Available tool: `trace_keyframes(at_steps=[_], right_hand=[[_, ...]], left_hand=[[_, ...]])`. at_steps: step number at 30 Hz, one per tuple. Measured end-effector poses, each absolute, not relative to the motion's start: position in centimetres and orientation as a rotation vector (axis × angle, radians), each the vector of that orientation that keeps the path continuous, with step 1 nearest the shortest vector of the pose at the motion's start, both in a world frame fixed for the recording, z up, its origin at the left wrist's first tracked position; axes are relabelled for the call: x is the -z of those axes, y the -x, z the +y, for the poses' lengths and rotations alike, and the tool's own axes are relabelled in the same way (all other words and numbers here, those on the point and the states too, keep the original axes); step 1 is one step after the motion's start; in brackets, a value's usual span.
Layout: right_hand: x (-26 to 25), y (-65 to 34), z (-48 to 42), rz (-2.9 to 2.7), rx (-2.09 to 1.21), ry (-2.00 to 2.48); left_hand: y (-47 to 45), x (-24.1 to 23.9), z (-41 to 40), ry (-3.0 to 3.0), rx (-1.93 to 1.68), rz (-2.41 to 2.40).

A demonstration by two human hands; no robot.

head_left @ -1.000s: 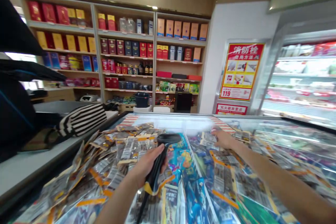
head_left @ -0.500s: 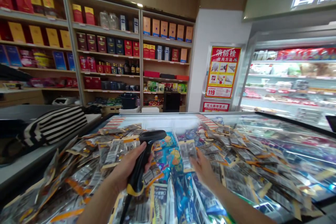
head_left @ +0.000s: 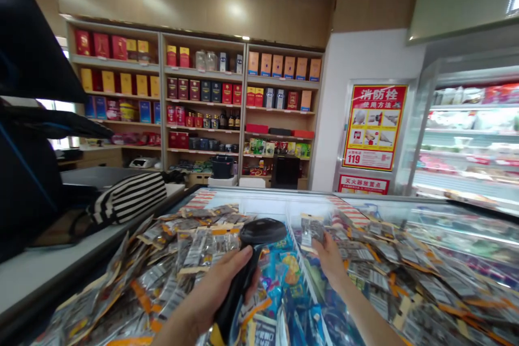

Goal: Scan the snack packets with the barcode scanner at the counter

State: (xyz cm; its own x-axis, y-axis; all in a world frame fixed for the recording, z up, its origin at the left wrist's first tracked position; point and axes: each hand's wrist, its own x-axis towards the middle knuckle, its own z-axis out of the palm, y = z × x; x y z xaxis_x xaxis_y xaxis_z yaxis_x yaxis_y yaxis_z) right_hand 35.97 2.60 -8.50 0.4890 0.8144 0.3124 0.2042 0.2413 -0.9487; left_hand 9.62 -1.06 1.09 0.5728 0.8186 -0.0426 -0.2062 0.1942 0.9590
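My left hand (head_left: 223,281) is wrapped round the grip of a black barcode scanner (head_left: 263,231) with yellow trim at its base. The scanner's head points to the right, over the freezer. Between the fingers of my right hand (head_left: 330,259) is a small clear snack packet (head_left: 311,230) with a printed label, held above the right side of the freezer. Many similar packets lie heaped on the left (head_left: 162,265) and on the right (head_left: 421,275). Blue bags (head_left: 279,270) show between the two heaps, under a white wire divider (head_left: 306,270).
A striped cloth bag (head_left: 135,197) lies on the counter to the left, beside a dark screen (head_left: 36,54). Shelves of boxes (head_left: 205,92) line the back wall. A red fire-hydrant notice (head_left: 373,127) hangs near a lit refrigerated case (head_left: 470,140).
The camera view has swung left and tilted up. My right hand has carried the packet farther out over the freezer, away from the scanner. The left hand keeps its hold on the scanner.
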Motion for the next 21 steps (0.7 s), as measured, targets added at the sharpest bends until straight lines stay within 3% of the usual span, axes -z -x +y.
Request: trace_keyframes(at_steps=[15,21], right_hand=[[8.7,-36.0,2.7,-1.039,-0.422,1.248],[8.6,-35.4,3.6,-1.138,-0.277,1.521]], left_hand=[[-9.8,-1.4,-1.3,-1.193,-0.806,0.720],[-9.2,-1.5,0.1,-1.193,-0.933,0.827]])
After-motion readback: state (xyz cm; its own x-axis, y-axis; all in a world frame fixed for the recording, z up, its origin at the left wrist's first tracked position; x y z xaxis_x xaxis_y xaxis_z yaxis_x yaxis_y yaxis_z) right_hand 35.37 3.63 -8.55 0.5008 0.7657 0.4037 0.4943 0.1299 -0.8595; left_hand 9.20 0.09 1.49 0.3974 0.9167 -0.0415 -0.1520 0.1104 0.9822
